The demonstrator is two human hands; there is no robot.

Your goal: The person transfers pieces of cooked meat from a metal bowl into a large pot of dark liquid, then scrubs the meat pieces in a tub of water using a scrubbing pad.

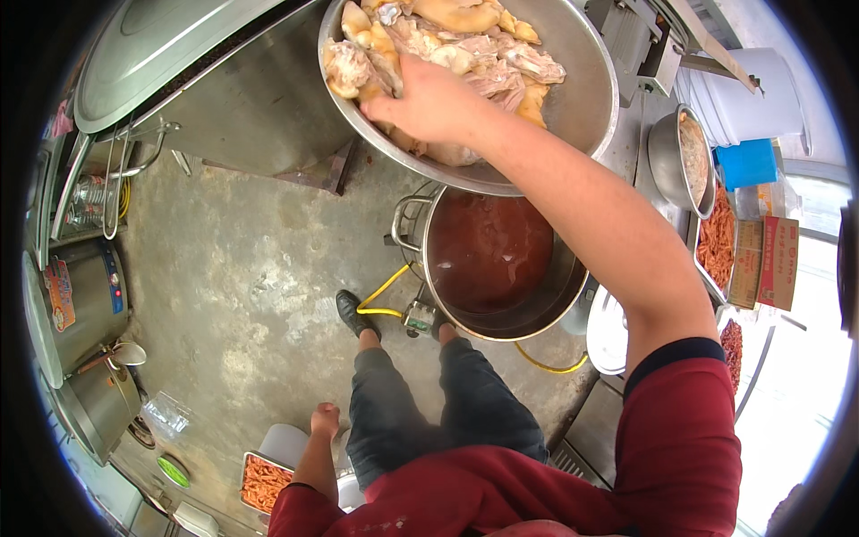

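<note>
My right hand [429, 101] reaches across into a wide steel basin [584, 121] and is closed around a pale piece of cooked meat [349, 67] at its left side. More pieces of meat with yellowish skin [463, 60], possibly pork, are heaped in the basin. My left hand [325, 419] hangs low at my side, fingers curled, with nothing visible in it. Below the basin stands a deep steel pot [577, 295] with a loop handle, partly covered by the basin's rim. Reddish-brown liquid [493, 258] lies inside the pot.
A yellow gas hose [382, 288] runs by my foot to a burner fitting [419, 317]. On the right are a steel bowl [664, 158], a tray of reddish food [717, 241] and cardboard boxes [778, 262]. Large steel pots [87, 288] line the left; another reddish tray [262, 480] sits behind me.
</note>
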